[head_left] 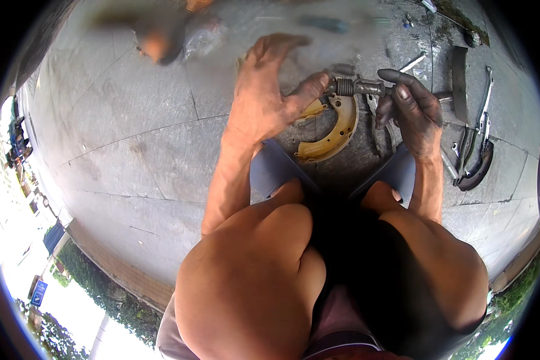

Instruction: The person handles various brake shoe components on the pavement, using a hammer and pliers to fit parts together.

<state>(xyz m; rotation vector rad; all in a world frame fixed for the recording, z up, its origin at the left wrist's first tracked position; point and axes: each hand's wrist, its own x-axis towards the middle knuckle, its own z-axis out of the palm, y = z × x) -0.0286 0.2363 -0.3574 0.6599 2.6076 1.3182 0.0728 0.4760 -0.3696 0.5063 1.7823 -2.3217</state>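
Observation:
Between my hands is a dark, greasy metal part (366, 87), a short cylinder with a ribbed section at its left end. The thumb and fingers of my right hand (417, 111), blackened with grease, are closed on its right end. My left hand (264, 90) has its fingers spread and stretched forward; its thumb is at the ribbed end, and I cannot tell whether it touches. Below the part, a yellow curved brake shoe (333, 141) lies on the paving. Another yellow piece (313, 110) is partly hidden behind my left thumb.
On the grey paving (156, 120) to the right lie a dark curved brake shoe (479, 171), a wrench (488, 99) and a dark flat strip (459, 84). Another silver tool (413, 62) lies beyond my right hand. A blurred dark object (159, 39) is at the far left.

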